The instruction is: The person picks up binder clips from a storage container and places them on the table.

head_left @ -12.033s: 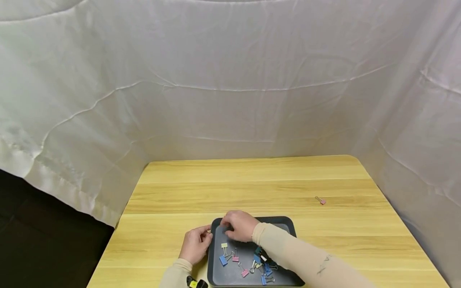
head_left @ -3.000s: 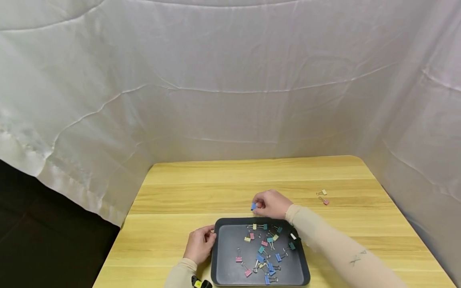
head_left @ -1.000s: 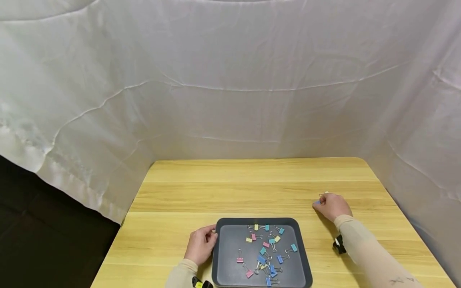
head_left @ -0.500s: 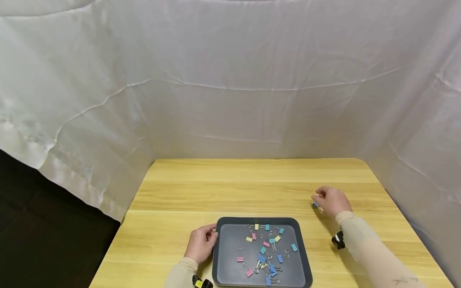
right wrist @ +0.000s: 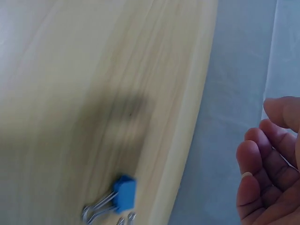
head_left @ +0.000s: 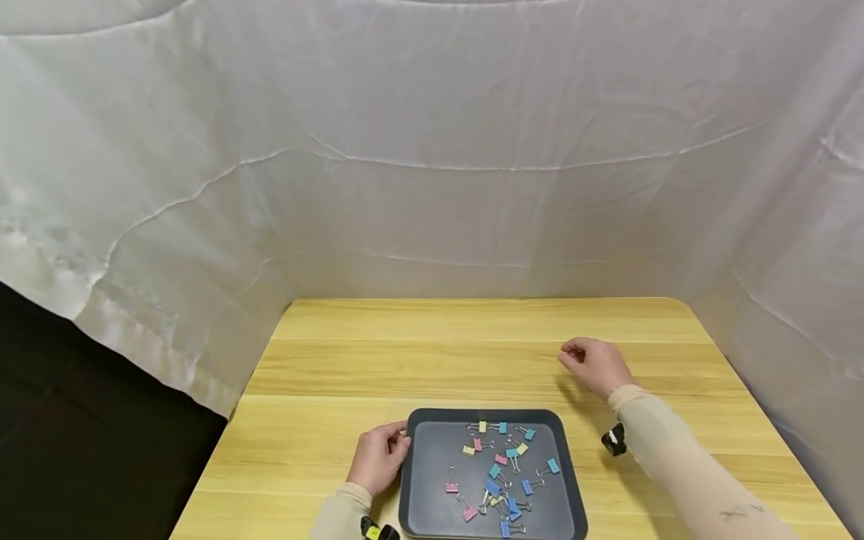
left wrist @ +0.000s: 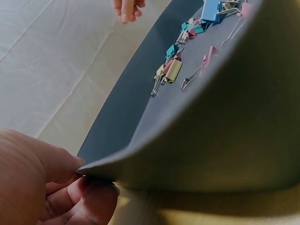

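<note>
My left hand (head_left: 376,459) pinches the left rim of a dark grey tray (head_left: 420,517); the left wrist view shows the thumb over the rim's corner and the fingers beneath. Inside the tray lie several small binder clips, among them a pink clip (head_left: 469,514), a teal clip (head_left: 553,466) and a yellow clip (left wrist: 173,71). My right hand (head_left: 597,367) hovers above the table to the right, fingers loosely curled with nothing between them. Below it in the right wrist view, a blue binder clip (right wrist: 125,193) lies on the table with its wire handles out; the head view hides it behind the hand.
A light wood table (head_left: 405,360) bears everything. Pale fabric (head_left: 472,225) hangs behind it and along both sides. Wire ends of another clip (right wrist: 126,219) show at the bottom edge of the right wrist view.
My right hand has carried a blue binder clip from beyond the tray to the right side of the table, let go of it and drawn back up and left. My left hand stays on the tray.
</note>
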